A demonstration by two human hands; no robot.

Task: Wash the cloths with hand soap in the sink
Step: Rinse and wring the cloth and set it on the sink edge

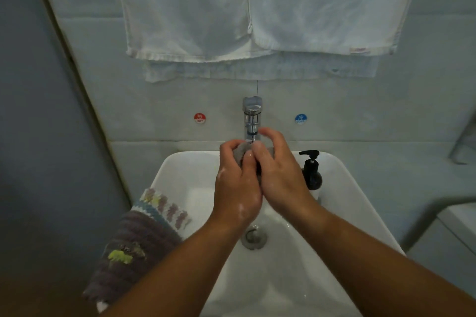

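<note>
Over the white sink (180, 170), both hands hold a small grey cloth (240, 153) bunched up right under the chrome tap (252, 117). My left hand (235, 183) grips the cloth from the left, and my right hand (277, 170) pinches it from the right, with the upper fingers lifted near the tap spout. Suds shine on both hands. Most of the cloth is hidden between them. A second cloth (139, 242), purple-brown knit with a pale patterned border, hangs over the sink's left rim. A black soap pump bottle (312, 171) stands on the right rim.
White towels (247, 13) hang on the wall above the tap. A red hot sticker (200, 117) and a blue cold sticker (300, 118) flank the tap. The drain (253, 238) lies in the basin below my wrists. A grey wall closes the left side.
</note>
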